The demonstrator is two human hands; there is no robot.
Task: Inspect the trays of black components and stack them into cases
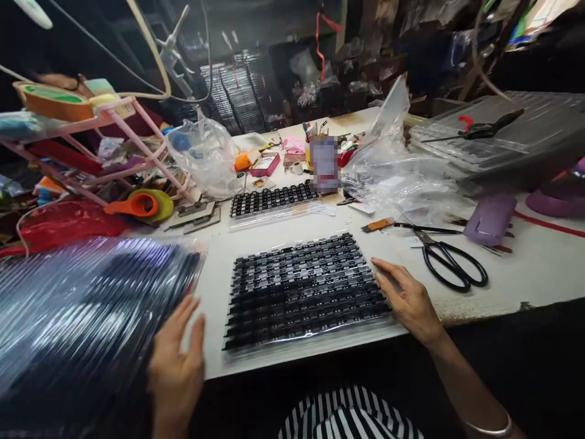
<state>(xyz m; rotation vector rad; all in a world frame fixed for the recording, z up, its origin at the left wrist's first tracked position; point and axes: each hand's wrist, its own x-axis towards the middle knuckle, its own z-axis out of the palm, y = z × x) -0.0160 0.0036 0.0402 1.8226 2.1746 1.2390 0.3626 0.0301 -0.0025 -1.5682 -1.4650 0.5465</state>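
A clear plastic tray filled with rows of small black parts lies flat on the white table. My right hand is at the tray's right edge, its fingers stretched out and apart, with nothing held. To the left of the tray, my left hand has its fingers spread, slightly blurred, beside a large stack of filled plastic trays. Whether its fingertips touch the stack I cannot tell. Farther back on the table sits another batch of black parts on clear plastic.
Black-handled scissors and an orange cutter lie to the right. Clear plastic bags sit behind them. At the left stand a pink rack and an orange tape dispenser. Empty clear trays are stacked at the back right.
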